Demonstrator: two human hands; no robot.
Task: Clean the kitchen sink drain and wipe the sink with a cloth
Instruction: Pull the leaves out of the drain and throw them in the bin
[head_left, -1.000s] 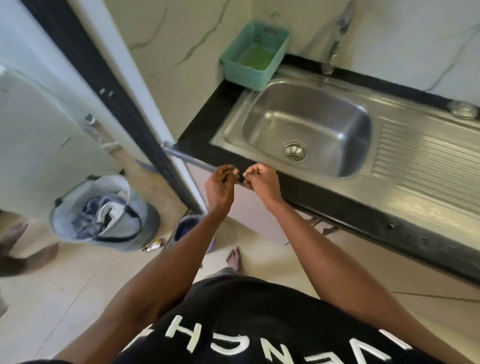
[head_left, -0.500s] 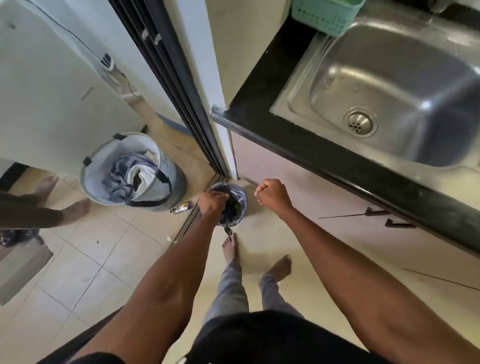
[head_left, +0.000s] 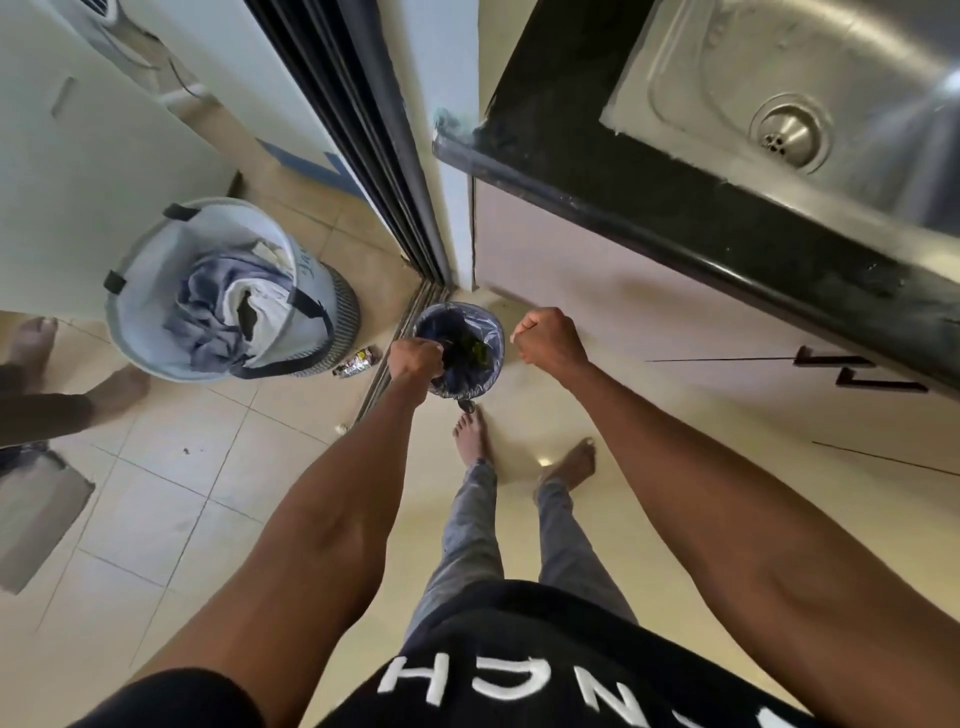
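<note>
One left hand (head_left: 415, 358) curls over one lined bin (head_left: 493, 332); one right hand (head_left: 545, 338) is fisted, holding nothing visible.

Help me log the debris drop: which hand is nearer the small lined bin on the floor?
Left. The left hand is over the small lined bin at its rim, fingers curled; the right hand is a fist just beside the bin, clear of its opening.

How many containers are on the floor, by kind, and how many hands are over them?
Laundry basket: 1
Lined trash bin: 1
Hands, left hand and right hand: 2, only the left over the bin
Total: 4
</note>
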